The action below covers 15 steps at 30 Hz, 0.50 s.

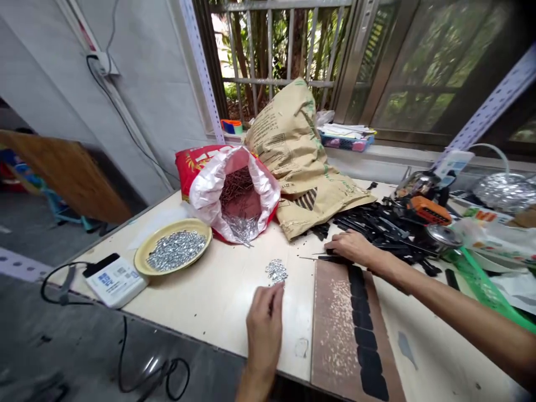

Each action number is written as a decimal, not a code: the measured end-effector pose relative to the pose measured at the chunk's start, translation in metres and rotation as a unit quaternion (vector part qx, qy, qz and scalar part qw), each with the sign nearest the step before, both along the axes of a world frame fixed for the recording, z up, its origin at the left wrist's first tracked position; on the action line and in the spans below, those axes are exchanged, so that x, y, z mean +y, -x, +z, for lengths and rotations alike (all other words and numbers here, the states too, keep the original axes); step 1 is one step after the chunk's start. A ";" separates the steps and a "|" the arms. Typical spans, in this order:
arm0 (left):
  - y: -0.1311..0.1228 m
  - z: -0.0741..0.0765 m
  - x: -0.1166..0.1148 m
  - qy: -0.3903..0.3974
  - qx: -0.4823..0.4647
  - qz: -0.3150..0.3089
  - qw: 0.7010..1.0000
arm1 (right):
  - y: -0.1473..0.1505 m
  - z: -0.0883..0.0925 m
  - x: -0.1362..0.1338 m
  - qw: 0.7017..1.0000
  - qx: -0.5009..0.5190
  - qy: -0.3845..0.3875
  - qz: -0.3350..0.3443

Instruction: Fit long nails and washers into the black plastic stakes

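My left hand (264,321) is closed in a pinch at the near edge of a small pile of shiny metal pieces (276,270). What its fingertips hold, if anything, is too small to make out. Farther right, my right hand (347,245) curls over a dark plastic part (335,259) at the far end of a brown board (324,357). Thin metal pins stick out leftward from beneath that hand. Along the board runs a row of black rounded plates (367,338), beside a patch of pale specks.
A yellow dish (144,259) of metal pieces stands at left, near a white box (116,282) with a cable. Behind are a red-and-white sack (205,190) of pins and a brown paper sack (288,145). Black plastic parts (389,229) lie heaped at right, near an orange tool (429,210).
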<state>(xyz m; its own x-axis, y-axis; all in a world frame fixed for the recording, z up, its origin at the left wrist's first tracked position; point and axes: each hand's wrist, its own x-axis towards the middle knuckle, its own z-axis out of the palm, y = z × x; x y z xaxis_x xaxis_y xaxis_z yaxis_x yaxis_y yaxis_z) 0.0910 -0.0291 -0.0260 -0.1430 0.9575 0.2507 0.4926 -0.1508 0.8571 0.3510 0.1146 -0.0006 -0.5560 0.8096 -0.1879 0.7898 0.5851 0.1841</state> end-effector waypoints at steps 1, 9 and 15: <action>0.012 0.001 0.009 -0.005 0.029 0.023 0.999 | -0.003 -0.003 0.001 1.000 0.000 0.000 0.007; 0.030 -0.013 0.044 0.029 0.190 -0.006 0.981 | 0.000 -0.019 0.004 0.999 0.018 -0.033 -0.005; 0.025 -0.016 0.045 0.027 0.178 -0.004 0.984 | 0.006 -0.024 0.005 0.999 0.008 -0.047 -0.010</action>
<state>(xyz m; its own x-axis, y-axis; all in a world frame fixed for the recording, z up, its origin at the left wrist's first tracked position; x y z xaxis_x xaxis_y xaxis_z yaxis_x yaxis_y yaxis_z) 0.0657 0.0155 -0.0424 -0.0468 0.9714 0.2327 0.7618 -0.1160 0.6373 0.3451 0.1196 -0.0241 -0.5415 0.8346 -0.1007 0.8049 0.5493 0.2244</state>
